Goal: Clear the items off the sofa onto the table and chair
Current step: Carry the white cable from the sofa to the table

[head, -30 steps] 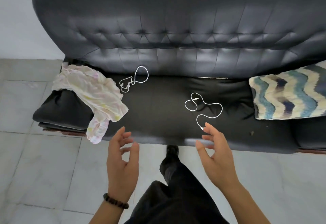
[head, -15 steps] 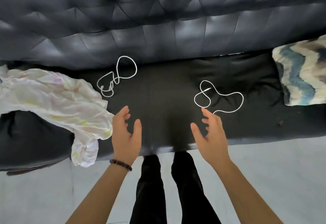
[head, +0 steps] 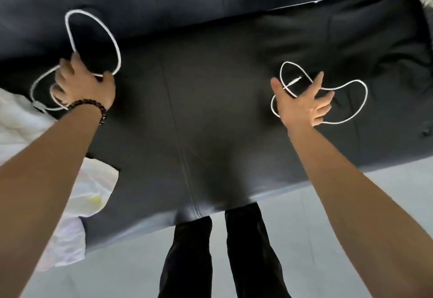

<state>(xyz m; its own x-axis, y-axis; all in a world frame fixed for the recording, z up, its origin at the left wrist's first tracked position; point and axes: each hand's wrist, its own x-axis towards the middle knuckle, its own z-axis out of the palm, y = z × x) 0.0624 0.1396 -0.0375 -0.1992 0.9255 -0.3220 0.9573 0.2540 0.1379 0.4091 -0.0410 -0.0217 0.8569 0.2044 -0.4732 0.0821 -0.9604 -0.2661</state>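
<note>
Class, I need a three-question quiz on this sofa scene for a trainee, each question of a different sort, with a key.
1. True or false: the left hand is over one white cable and the right hand is over the other cable.
2. Which item lies at the sofa's left end? A) a cloth B) a book C) a cup
3. Fill in: the left wrist wears a dark beaded ____.

Key: 1 true; 2 A; 3 bracelet
</note>
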